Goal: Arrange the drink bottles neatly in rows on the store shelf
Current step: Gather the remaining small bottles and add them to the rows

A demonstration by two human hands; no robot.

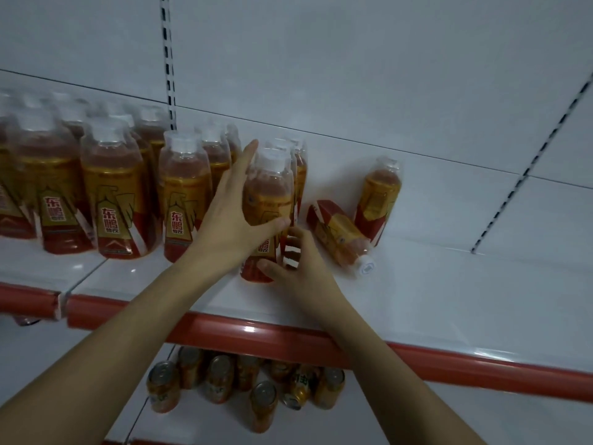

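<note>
**Two hands on a drink bottle at the front of a store shelf**

An upright bottle [269, 200] stands at the centre of the white shelf [449, 293], at the front of a short row. It is clear plastic with a white cap, reddish-brown drink inside, and a gold and red label printed with Chinese characters. The left hand [231, 213] curls round its upper body from nine o'clock, thumb across the front, fingers reaching behind. The right hand [298, 261] grips the lower part from five o'clock, fingers bent round the base. At nine o'clock of the held bottle stand rows of matching bottles [112, 194], upright and close together. At three o'clock a fallen bottle [340, 236] lies on its side, cap toward the shelf's red front edge [256, 335]; just beyond it a leaning bottle [378, 200] tilts against the back panel. On the lower shelf, at six o'clock, stands a cluster of orange cans [221, 380].
</note>
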